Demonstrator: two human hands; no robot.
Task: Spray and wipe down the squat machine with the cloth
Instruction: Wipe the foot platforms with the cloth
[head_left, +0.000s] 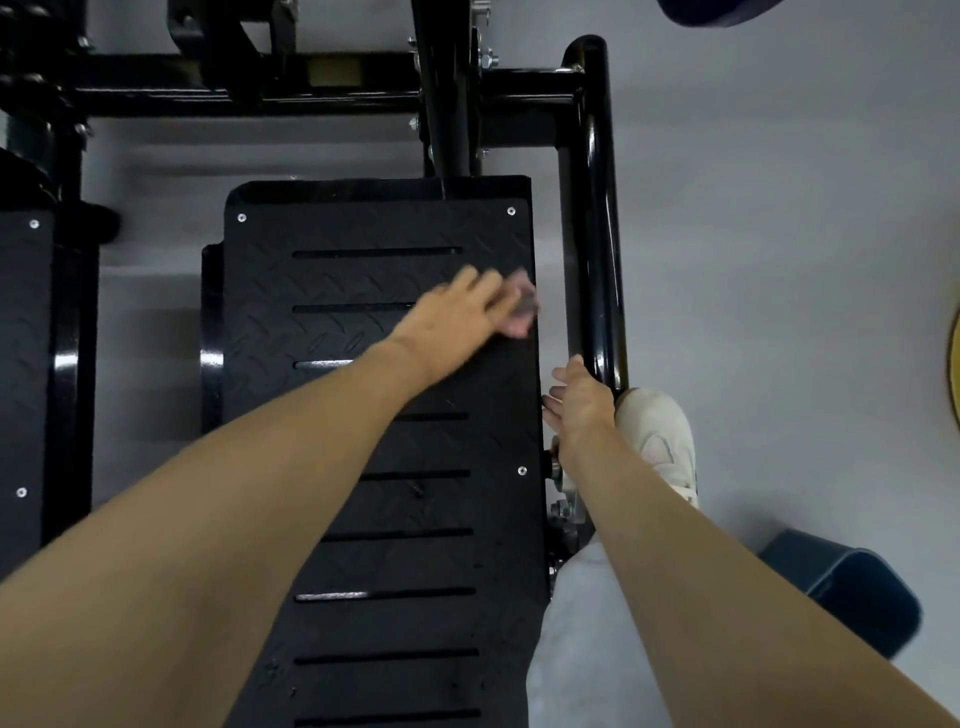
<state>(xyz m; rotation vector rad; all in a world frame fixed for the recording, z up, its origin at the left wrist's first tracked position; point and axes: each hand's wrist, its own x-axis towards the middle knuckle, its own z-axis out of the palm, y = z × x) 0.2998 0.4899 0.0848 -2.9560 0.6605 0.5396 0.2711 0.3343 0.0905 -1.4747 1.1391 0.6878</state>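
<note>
The squat machine's black tread-pattern footplate (374, 395) with several slots fills the middle of the view. My left hand (457, 317) lies flat on a small pinkish-grey cloth (522, 306) and presses it onto the plate near its right edge; both are motion-blurred. My right hand (576, 400) hangs with relaxed fingers just right of the plate's edge, beside the glossy black frame tube (602, 234), and holds nothing. No spray bottle is in view.
A second footplate (26, 364) sits at the left. Black crossbars (249, 88) run across the top. My white shoe (660, 436) stands on the grey floor (779, 260) by the tube. A dark blue pad (841, 587) lies at lower right.
</note>
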